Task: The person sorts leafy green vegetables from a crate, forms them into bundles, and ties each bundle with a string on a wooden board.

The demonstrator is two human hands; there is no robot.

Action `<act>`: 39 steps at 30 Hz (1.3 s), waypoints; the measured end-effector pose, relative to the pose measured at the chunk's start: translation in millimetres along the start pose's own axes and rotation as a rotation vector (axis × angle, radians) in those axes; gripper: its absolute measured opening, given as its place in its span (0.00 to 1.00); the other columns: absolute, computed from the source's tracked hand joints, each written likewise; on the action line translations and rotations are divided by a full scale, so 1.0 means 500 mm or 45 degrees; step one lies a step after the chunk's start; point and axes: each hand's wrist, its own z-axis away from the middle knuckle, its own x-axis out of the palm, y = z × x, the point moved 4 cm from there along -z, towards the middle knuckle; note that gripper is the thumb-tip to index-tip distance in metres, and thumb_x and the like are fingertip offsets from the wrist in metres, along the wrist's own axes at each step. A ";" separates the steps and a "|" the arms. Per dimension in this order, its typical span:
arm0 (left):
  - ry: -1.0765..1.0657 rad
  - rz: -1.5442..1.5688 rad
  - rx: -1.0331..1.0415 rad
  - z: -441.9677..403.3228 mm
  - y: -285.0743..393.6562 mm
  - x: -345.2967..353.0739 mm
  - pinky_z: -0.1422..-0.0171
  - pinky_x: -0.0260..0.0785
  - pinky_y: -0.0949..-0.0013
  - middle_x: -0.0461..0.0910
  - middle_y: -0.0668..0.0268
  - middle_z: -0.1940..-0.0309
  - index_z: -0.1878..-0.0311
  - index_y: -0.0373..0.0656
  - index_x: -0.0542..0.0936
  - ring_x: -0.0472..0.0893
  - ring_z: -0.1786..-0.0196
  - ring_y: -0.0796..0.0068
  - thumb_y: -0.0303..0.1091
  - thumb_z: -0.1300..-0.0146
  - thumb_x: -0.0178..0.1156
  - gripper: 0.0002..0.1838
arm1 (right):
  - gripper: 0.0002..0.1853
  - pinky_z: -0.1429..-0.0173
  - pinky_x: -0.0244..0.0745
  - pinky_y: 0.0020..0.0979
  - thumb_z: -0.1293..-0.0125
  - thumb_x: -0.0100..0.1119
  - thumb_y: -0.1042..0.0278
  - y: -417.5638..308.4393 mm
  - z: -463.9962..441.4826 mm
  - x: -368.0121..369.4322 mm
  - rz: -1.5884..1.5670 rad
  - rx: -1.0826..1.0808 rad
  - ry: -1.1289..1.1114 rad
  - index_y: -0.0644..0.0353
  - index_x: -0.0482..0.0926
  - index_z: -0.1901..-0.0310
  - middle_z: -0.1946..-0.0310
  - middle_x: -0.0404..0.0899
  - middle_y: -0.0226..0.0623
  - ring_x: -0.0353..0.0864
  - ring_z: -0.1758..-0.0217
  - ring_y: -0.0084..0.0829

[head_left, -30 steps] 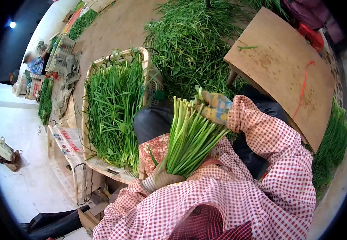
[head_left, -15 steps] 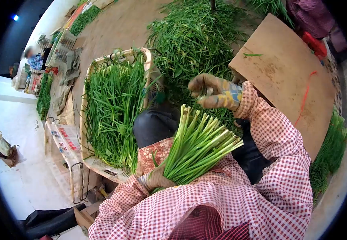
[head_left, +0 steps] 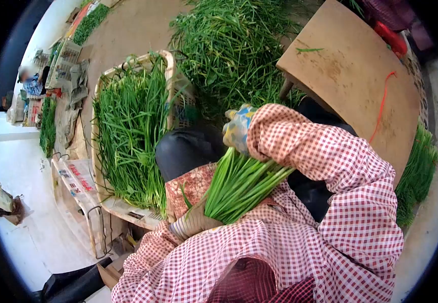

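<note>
A bundle of green stalks (head_left: pixel 244 187) lies across my lap, fanned toward the upper right. My left hand (head_left: pixel 196 222), in a pale glove, is wrapped round its lower end. My right hand (head_left: pixel 238 127), in a blue and yellow patterned glove, is over the upper ends of the stalks; its fingers are largely hidden, and I cannot tell whether they grip anything. To the left, a pale plastic crate (head_left: pixel 170 76) holds many long green stalks (head_left: pixel 133 131).
A heap of loose greens (head_left: pixel 229 45) covers the floor ahead. A brown board table (head_left: pixel 350 76) with a red string (head_left: pixel 384 103) stands at the right, more greens (head_left: pixel 418 177) beyond it. A person (head_left: pixel 31 83) is far left, near other crates.
My right hand, apart from the bundle with fingers spread half a second ago, has come back over the stalk ends. My left hand still holds the bundle. The view has shifted slightly.
</note>
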 end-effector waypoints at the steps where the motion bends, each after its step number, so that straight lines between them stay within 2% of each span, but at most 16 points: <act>1: 0.019 0.103 -0.032 0.005 -0.004 0.002 0.25 0.51 0.57 0.68 0.58 0.34 0.32 0.41 0.66 0.66 0.32 0.61 0.39 0.45 0.68 0.37 | 0.16 0.55 0.69 0.57 0.36 0.55 0.59 0.000 -0.004 -0.034 -0.173 0.053 0.128 0.48 0.77 0.47 0.51 0.73 0.37 0.74 0.51 0.46; 3: 0.205 0.399 -0.012 0.022 -0.016 0.005 0.29 0.60 0.61 0.72 0.62 0.36 0.34 0.46 0.70 0.70 0.35 0.67 0.42 0.43 0.68 0.33 | 0.16 0.63 0.72 0.46 0.34 0.53 0.60 -0.143 0.027 -0.019 1.721 1.223 1.095 0.56 0.77 0.47 0.51 0.75 0.38 0.77 0.55 0.36; 4: 0.231 0.436 -0.036 0.028 -0.024 0.006 0.29 0.60 0.61 0.72 0.62 0.36 0.34 0.46 0.70 0.70 0.35 0.67 0.42 0.43 0.68 0.34 | 0.15 0.65 0.73 0.44 0.31 0.49 0.59 -0.239 0.060 0.050 2.436 1.446 0.672 0.56 0.78 0.50 0.53 0.78 0.38 0.80 0.60 0.32; 5: 0.250 0.445 -0.058 0.034 -0.033 0.007 0.29 0.60 0.61 0.72 0.62 0.36 0.34 0.45 0.70 0.70 0.35 0.67 0.41 0.43 0.68 0.34 | 0.13 0.58 0.74 0.41 0.30 0.47 0.61 -0.296 0.088 0.033 2.508 1.251 0.705 0.56 0.77 0.52 0.56 0.79 0.37 0.80 0.57 0.34; 9: 0.314 0.498 -0.090 0.053 -0.052 0.012 0.29 0.59 0.61 0.72 0.62 0.37 0.34 0.45 0.70 0.70 0.34 0.67 0.41 0.44 0.69 0.34 | 0.09 0.50 0.77 0.34 0.39 0.56 0.69 -0.368 0.205 0.068 2.520 0.159 0.701 0.56 0.81 0.58 0.60 0.81 0.38 0.80 0.56 0.37; 11: 0.330 0.509 -0.090 0.054 -0.055 0.013 0.29 0.59 0.61 0.72 0.62 0.37 0.34 0.45 0.70 0.70 0.34 0.67 0.40 0.45 0.69 0.34 | 0.11 0.44 0.73 0.38 0.39 0.51 0.67 -0.301 0.200 0.138 2.264 -0.124 0.359 0.57 0.82 0.59 0.57 0.82 0.42 0.79 0.50 0.40; 13: 0.338 0.519 -0.092 0.054 -0.057 0.015 0.29 0.59 0.61 0.73 0.61 0.37 0.35 0.45 0.70 0.70 0.34 0.67 0.40 0.45 0.69 0.34 | 0.19 0.39 0.71 0.43 0.36 0.55 0.52 -0.186 0.201 0.166 2.212 0.096 0.577 0.61 0.80 0.57 0.44 0.74 0.49 0.75 0.43 0.46; 14: 0.340 0.517 -0.099 0.057 -0.057 0.017 0.29 0.59 0.61 0.73 0.61 0.37 0.35 0.44 0.70 0.69 0.34 0.67 0.40 0.45 0.69 0.34 | 0.24 0.35 0.68 0.44 0.36 0.56 0.46 -0.178 0.179 0.203 2.199 0.516 0.517 0.62 0.79 0.52 0.41 0.71 0.52 0.73 0.40 0.49; 23: 0.383 0.506 -0.117 0.074 -0.057 0.025 0.28 0.58 0.60 0.73 0.61 0.38 0.35 0.43 0.69 0.69 0.34 0.67 0.38 0.47 0.70 0.35 | 0.27 0.33 0.65 0.44 0.40 0.57 0.50 -0.055 0.181 0.105 2.323 0.539 0.546 0.62 0.77 0.45 0.40 0.68 0.52 0.68 0.37 0.50; 25: 0.391 0.514 -0.119 0.077 -0.061 0.026 0.28 0.58 0.60 0.73 0.61 0.38 0.35 0.43 0.69 0.69 0.34 0.67 0.38 0.47 0.70 0.36 | 0.19 0.40 0.71 0.44 0.45 0.60 0.63 -0.059 0.187 0.111 2.414 0.258 0.596 0.61 0.80 0.52 0.51 0.76 0.49 0.75 0.46 0.47; 27: 0.408 0.518 -0.115 0.079 -0.066 0.025 0.28 0.58 0.60 0.73 0.61 0.38 0.35 0.43 0.69 0.69 0.34 0.67 0.37 0.48 0.70 0.36 | 0.12 0.46 0.74 0.41 0.44 0.59 0.63 -0.096 0.186 0.060 2.612 0.600 0.764 0.59 0.80 0.60 0.60 0.78 0.45 0.77 0.53 0.45; 30: 0.420 0.524 -0.109 0.079 -0.074 0.028 0.28 0.58 0.60 0.73 0.61 0.38 0.35 0.43 0.69 0.69 0.34 0.67 0.37 0.48 0.70 0.36 | 0.08 0.47 0.74 0.40 0.42 0.62 0.63 -0.195 0.256 -0.051 1.506 0.037 1.267 0.55 0.79 0.64 0.61 0.78 0.41 0.78 0.54 0.42; 32: 0.424 0.531 -0.098 0.070 -0.083 0.030 0.28 0.58 0.60 0.73 0.60 0.38 0.35 0.42 0.69 0.69 0.34 0.67 0.36 0.49 0.70 0.36 | 0.09 0.46 0.73 0.42 0.43 0.63 0.63 -0.273 0.224 0.069 1.735 0.043 1.495 0.54 0.80 0.61 0.58 0.78 0.41 0.77 0.51 0.42; 34: 0.423 0.547 -0.084 0.059 -0.095 0.035 0.28 0.57 0.60 0.73 0.60 0.39 0.35 0.42 0.69 0.69 0.33 0.67 0.36 0.49 0.71 0.36 | 0.17 0.43 0.74 0.44 0.40 0.61 0.53 -0.241 0.179 0.173 2.839 -0.329 0.599 0.53 0.79 0.54 0.54 0.78 0.41 0.76 0.47 0.43; 36: 0.419 0.570 -0.073 0.045 -0.109 0.038 0.28 0.57 0.60 0.73 0.60 0.39 0.35 0.42 0.69 0.68 0.33 0.67 0.36 0.49 0.71 0.37 | 0.19 0.33 0.61 0.54 0.41 0.65 0.52 -0.165 0.148 0.214 2.596 -0.170 0.282 0.50 0.80 0.52 0.46 0.73 0.44 0.64 0.34 0.52; 39: 0.415 0.594 -0.067 0.039 -0.121 0.043 0.27 0.57 0.60 0.74 0.60 0.39 0.35 0.42 0.69 0.68 0.33 0.67 0.35 0.50 0.71 0.37 | 0.14 0.34 0.61 0.53 0.41 0.63 0.53 -0.091 0.119 0.217 2.530 -0.307 0.137 0.48 0.83 0.56 0.50 0.75 0.40 0.65 0.35 0.51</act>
